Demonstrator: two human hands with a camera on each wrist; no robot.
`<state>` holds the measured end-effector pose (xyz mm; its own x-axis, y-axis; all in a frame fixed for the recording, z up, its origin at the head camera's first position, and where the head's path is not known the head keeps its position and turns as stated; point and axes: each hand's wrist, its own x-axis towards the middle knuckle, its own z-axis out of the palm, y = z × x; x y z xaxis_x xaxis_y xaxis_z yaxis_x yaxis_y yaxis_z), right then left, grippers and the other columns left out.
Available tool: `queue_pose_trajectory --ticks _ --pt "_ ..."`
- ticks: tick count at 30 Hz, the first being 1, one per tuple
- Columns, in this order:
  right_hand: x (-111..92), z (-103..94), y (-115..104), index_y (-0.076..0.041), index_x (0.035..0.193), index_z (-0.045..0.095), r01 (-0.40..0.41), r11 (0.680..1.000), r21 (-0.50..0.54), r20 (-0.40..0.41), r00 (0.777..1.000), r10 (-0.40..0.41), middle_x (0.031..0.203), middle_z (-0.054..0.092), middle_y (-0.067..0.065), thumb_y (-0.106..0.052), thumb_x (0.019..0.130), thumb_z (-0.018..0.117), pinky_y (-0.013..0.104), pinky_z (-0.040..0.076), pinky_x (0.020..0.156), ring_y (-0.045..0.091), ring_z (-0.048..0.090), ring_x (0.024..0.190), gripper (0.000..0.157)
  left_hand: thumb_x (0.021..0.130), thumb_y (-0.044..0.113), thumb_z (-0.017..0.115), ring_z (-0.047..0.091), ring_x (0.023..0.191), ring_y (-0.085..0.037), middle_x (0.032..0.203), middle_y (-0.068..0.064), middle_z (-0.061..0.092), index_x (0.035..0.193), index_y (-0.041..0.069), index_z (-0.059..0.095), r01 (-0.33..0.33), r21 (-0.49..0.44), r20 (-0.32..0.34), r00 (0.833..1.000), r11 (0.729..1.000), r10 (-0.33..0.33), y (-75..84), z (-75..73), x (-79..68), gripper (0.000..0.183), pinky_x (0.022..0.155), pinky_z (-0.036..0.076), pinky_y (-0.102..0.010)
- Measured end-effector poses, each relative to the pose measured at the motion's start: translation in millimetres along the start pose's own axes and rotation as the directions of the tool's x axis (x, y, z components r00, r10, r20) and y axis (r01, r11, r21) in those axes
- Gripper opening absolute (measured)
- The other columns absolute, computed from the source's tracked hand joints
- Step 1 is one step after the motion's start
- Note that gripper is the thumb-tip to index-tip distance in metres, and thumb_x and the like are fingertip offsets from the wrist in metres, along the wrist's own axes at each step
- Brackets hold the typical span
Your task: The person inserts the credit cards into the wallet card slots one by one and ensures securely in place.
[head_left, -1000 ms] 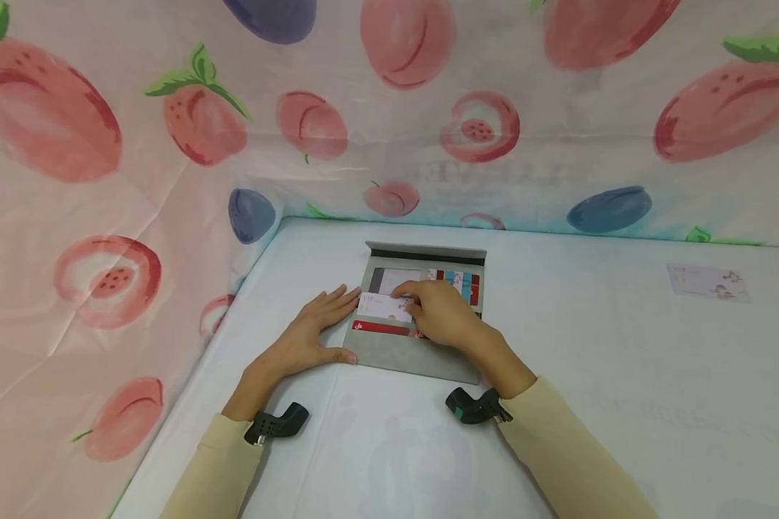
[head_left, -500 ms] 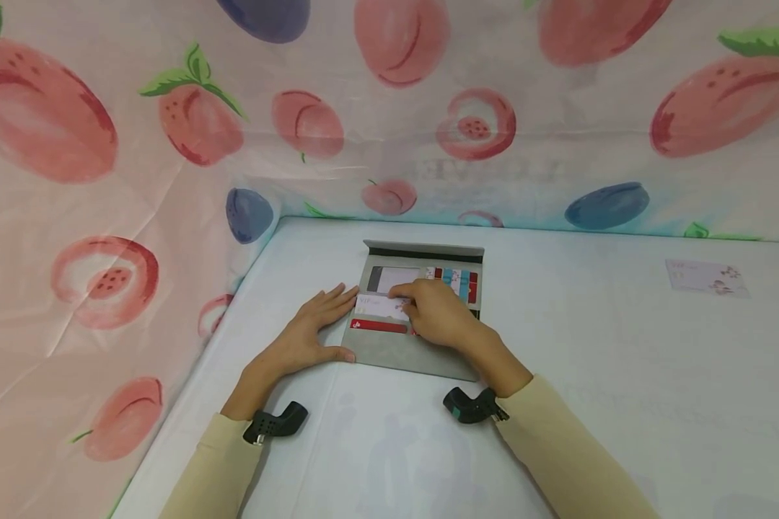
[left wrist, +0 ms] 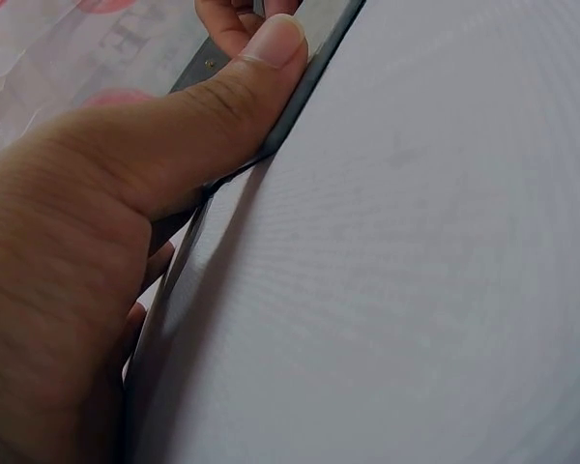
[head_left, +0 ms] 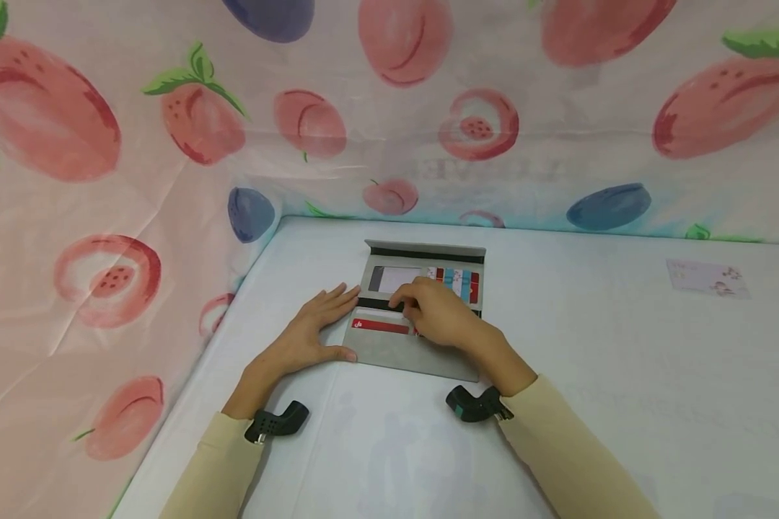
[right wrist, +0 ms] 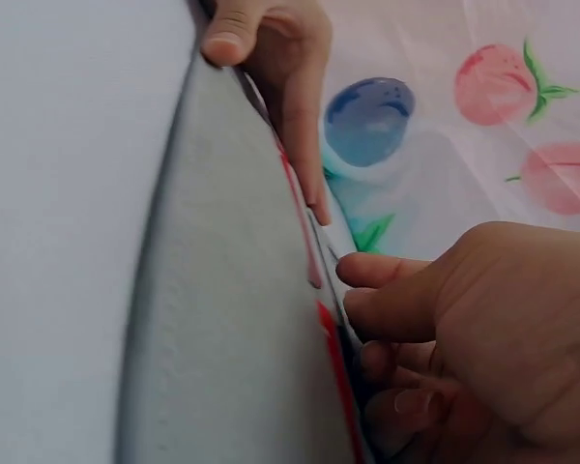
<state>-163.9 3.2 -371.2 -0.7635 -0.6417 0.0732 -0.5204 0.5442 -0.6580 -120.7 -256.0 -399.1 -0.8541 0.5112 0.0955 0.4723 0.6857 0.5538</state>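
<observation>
An unfolded grey wallet [head_left: 415,358] lies on the white table. My left hand [head_left: 311,330] rests along its left side, fingers extended at the edge and thumb on the lower left corner. In the left wrist view that thumb [left wrist: 242,92] presses on the wallet's edge. My right hand [head_left: 438,310] is over the wallet's middle, fingers curled, fingertips at the slots. A thin white strip of a card [head_left: 378,313] shows above a red card [head_left: 379,326] in the lower left slots. In the right wrist view the right fingers [right wrist: 396,300] meet the slot edge; whether they pinch the card I cannot tell.
The wallet's upper half holds a clear window pocket [head_left: 396,280] and several red, blue and white cards [head_left: 457,282]. A white VIP card [head_left: 707,279] lies far right on the table. A fruit-print cloth [head_left: 389,144] hangs behind and on the left.
The VIP card under my right fingers has slid down into the slot behind the red card, leaving a thin strip showing. My right fingertips have moved slightly down; the left hand stays put.
</observation>
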Motion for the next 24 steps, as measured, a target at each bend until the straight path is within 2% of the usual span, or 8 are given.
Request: queue_pose_trajectory --ticks 3,9,14,17,21,24 --pt "-1 -5.1 1 -0.006 0.104 0.071 -0.011 1.0 0.007 0.002 1.0 0.011 0.079 0.06 -0.001 -0.003 0.091 0.062 0.027 0.047 0.063 0.014 0.052 0.071 0.016 0.07 0.037 0.084 0.017 0.143 -0.028 0.152 -0.006 0.033 0.144 0.001 0.039 -0.006 -0.002 -0.003 1.0 1.0 0.006 0.2 0.2 0.4 0.094 0.116 0.007 -0.046" --pt "-1 -6.5 2 -0.008 0.093 0.072 -0.052 0.997 -0.048 -0.015 0.999 0.052 0.067 0.057 -0.004 -0.012 0.088 0.07 0.026 0.044 0.057 0.012 0.051 0.064 0.007 0.07 0.036 0.084 0.017 0.143 -0.028 0.152 -0.007 0.033 0.144 0.001 0.04 -0.008 -0.006 -0.007 1.0 1.0 0.008 -0.1 0.9 0.0 0.093 0.116 0.007 -0.046" --pt "0 -1.5 2 -0.012 0.085 0.072 -0.076 0.993 -0.087 -0.056 0.996 0.071 0.06 0.052 -0.005 -0.019 0.087 0.072 0.026 0.04 0.05 0.012 0.048 0.057 0.008 0.07 0.037 0.084 0.017 0.144 -0.027 0.152 -0.006 0.033 0.144 0.001 0.039 -0.002 -0.008 -0.004 1.0 1.0 0.002 -0.7 1.4 -0.5 0.094 0.116 0.007 -0.045" --pt "0 1.2 2 -0.014 0.081 0.071 -0.096 0.989 -0.112 -0.08 0.993 0.087 0.059 0.051 -0.005 -0.021 0.086 0.073 0.026 0.039 0.048 0.012 0.048 0.056 0.01 0.071 0.037 0.084 0.016 0.144 -0.025 0.153 -0.004 0.033 0.146 0.006 0.038 0.004 -0.016 -0.003 1.0 1.0 -0.004 -1.9 1.5 -0.5 0.094 0.116 0.006 -0.044" --pt "1 3.2 1 -0.015 0.078 0.07 -0.124 0.984 -0.127 -0.095 0.989 0.112 0.059 0.051 -0.005 -0.021 0.086 0.074 0.027 0.04 0.046 0.012 0.049 0.055 0.01 0.072 0.037 0.083 0.016 0.144 -0.025 0.153 -0.004 0.033 0.143 0.014 0.046 -0.02 -0.052 -0.012 1.0 0.998 0.019 -3.6 1.6 0.2 0.083 0.116 0.005 -0.046" --pt "1 3.4 0 -0.015 0.078 0.068 -0.143 0.982 -0.122 -0.091 0.987 0.133 0.059 0.052 -0.005 -0.02 0.086 0.074 0.027 0.04 0.046 0.012 0.049 0.054 0.011 0.073 0.036 0.083 0.016 0.144 -0.026 0.152 -0.006 0.034 0.135 0.016 0.056 -0.042 -0.077 -0.018 0.999 0.996 0.041 -4.3 1.6 0.2 0.071 0.116 0.005 -0.047"
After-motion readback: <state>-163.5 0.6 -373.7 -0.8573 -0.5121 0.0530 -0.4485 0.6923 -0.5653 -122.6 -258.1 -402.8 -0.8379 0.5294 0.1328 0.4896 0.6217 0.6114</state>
